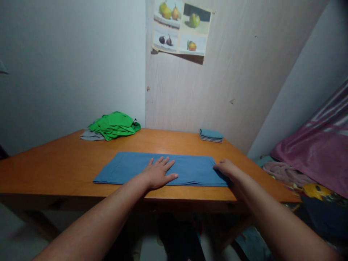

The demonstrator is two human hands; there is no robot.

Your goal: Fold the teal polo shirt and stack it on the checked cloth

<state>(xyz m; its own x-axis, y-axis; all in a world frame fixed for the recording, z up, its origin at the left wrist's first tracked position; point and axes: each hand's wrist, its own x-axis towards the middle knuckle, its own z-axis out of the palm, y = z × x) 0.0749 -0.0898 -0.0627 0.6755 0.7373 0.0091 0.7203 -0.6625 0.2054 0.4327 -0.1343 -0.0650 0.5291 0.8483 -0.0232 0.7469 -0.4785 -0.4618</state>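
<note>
A blue cloth (127,168), folded into a long flat strip in layers, lies along the front of the wooden table. My left hand (160,173) rests flat on its middle, fingers spread and palm down. At the strip's right end, my right hand (226,168) has its thumb and fingers closed on the edge. Part of that end is shaded and hidden under the right hand. The layers show as thin lines along the near edge.
On the wooden table (67,159), a crumpled green garment (115,125) lies on grey cloth (91,135) at back left. A small stack of folded cloths (211,135) sits at back right. Fruit pictures (181,27) hang on the wall. Pink fabric (315,145) drapes at the right.
</note>
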